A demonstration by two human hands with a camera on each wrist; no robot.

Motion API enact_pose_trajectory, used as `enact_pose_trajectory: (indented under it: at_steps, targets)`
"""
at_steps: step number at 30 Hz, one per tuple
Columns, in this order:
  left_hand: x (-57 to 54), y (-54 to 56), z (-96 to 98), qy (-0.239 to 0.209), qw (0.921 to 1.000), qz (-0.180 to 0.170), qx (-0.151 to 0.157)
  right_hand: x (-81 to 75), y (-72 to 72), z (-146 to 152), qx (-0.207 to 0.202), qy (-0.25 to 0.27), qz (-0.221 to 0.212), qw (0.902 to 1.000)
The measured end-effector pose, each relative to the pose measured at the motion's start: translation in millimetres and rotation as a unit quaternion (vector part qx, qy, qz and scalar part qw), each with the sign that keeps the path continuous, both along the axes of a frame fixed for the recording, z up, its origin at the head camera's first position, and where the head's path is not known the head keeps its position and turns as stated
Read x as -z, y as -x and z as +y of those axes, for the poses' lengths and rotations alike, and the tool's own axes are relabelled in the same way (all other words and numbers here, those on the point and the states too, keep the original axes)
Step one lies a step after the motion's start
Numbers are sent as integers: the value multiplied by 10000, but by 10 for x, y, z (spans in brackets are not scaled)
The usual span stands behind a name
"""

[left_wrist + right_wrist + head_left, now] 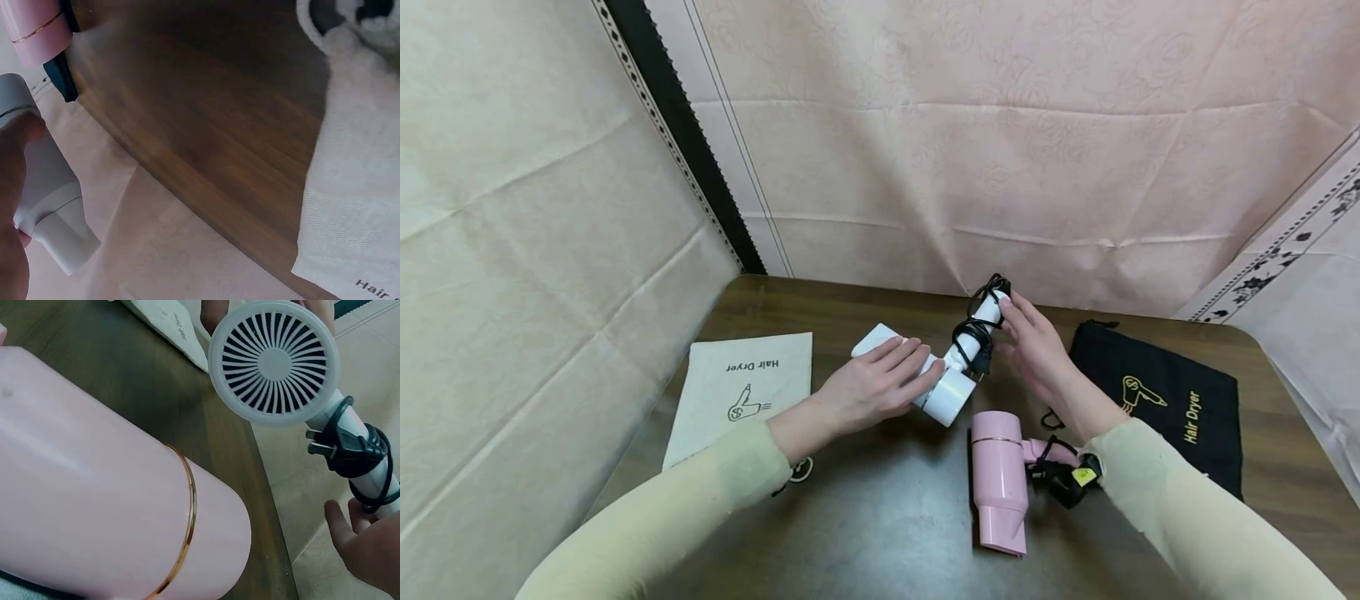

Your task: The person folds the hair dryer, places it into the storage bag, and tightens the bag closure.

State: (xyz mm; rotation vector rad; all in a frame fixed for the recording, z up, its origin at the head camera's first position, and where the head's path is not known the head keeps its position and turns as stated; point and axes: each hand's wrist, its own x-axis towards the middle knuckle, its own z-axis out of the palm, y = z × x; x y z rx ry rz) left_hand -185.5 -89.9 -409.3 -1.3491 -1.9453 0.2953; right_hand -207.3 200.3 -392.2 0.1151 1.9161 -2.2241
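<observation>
My left hand (880, 379) grips the barrel of a white hair dryer (950, 397), thumb and fingers round it in the left wrist view. The dryer is tilted, its handle pointing up and to the right, with a black cord (973, 333) wound about it. My right hand (1033, 346) touches the far end of that handle with extended fingers. In the right wrist view, the plug (350, 450) sticks out from the cord and the round slotted grille (275, 362) faces the camera. Below the right hand, a pink hair dryer (998, 467) lies on the table.
A white drawstring pouch (707, 408) printed "Hair Dryer" lies at the left. On the right lies a black pouch (1187, 442) with gold print, partly behind the right forearm. The wooden table (887, 517) ends at a back edge against hanging pale cloth (1000, 167).
</observation>
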Motion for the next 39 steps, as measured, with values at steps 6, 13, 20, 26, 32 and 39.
enact_pose_trajectory:
  at_steps: [6, 13, 20, 26, 32, 39]
  targets:
    - [-24, -6, 40, 45, 9989, 459, 34, 17, 17, -6, 230, 143, 47, 9996]
    - [-9, 7, 78, -35, 9972, 702, 240, 52, 21, -5, 262, 92, 176, 9995]
    - [10, 19, 97, -66, 9965, 775, 309, 75, 40, 6, 198, 227, 343, 9990]
    - [52, 23, 79, 62, 9969, 721, 298, 109, 57, 8, 125, 74, 381, 9992]
    - [58, 25, 66, 141, 9967, 752, 269, 122, 86, -8, 50, 66, 474, 9988]
    - [46, 35, 38, 89, 9950, 927, 353, 107, 119, -3, -149, 73, 564, 9983]
